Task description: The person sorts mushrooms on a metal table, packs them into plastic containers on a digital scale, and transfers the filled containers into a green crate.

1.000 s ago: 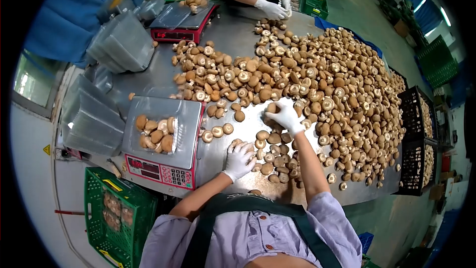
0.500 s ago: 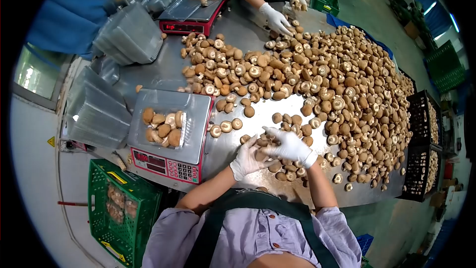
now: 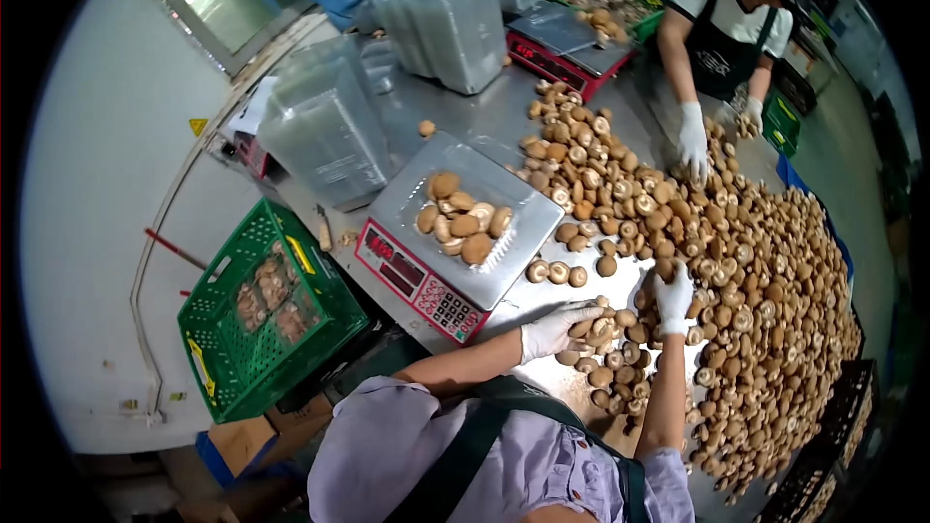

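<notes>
My left hand, in a white glove, is curled round several brown mushrooms above the near part of the steel table. To its right, my gloved right hand has its fingers closed on a mushroom at the edge of the big mushroom heap. A smaller group of mushrooms lies below and between my hands. Left of them, a red-framed digital scale bears a clear tray with several mushrooms in it.
Stacked clear trays stand behind the scale. A green crate with packed mushrooms sits at the lower left. Across the table, a gloved co-worker handles mushrooms near a second scale. Black crates stand at the right.
My view has swung left. My hands, close together before, are now apart: the right has moved out to the heap and closed on a mushroom, while the left holds several.
</notes>
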`<control>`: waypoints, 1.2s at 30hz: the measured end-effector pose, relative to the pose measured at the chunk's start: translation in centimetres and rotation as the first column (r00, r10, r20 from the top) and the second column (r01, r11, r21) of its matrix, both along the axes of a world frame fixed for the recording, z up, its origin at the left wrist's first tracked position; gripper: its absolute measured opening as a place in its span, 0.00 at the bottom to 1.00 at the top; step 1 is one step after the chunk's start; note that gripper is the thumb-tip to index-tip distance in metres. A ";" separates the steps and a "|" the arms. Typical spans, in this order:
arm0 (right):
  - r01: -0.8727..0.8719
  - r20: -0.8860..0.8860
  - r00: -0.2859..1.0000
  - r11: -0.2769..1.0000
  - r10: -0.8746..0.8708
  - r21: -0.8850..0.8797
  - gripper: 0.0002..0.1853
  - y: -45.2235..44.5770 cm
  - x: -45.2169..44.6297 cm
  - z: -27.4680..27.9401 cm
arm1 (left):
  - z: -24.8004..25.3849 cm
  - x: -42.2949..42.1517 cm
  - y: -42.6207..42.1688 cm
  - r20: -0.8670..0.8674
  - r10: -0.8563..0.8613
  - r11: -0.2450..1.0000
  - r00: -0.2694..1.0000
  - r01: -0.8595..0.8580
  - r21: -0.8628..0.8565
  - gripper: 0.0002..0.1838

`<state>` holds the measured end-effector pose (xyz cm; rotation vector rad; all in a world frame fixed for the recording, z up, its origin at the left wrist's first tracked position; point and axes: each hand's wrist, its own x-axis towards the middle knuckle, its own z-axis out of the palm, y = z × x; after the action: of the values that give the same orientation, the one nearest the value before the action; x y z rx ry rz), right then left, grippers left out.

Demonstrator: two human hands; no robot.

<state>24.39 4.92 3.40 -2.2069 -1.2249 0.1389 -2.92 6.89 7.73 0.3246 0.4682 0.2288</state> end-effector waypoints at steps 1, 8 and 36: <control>0.037 -0.106 0.994 0.995 -0.027 0.092 0.22 -0.8 -0.7 0.5 | 2.1 -1.0 0.5 -0.008 0.027 0.990 1.000 -0.026 0.136 0.18; 0.291 -0.795 0.604 0.944 -0.056 0.154 0.20 -5.9 -3.7 2.7 | 8.6 -9.0 5.8 0.015 0.679 0.395 0.734 -0.382 0.836 0.29; 0.001 -0.920 0.287 0.960 0.268 0.280 0.14 -0.6 -23.6 11.0 | 7.3 -28.0 18.9 -0.106 0.848 0.288 0.520 -0.283 0.915 0.12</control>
<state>0.82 4.36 14.36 -1.2890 -0.6120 1.1726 -30.89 25.74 15.03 1.2054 1.1349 1.2075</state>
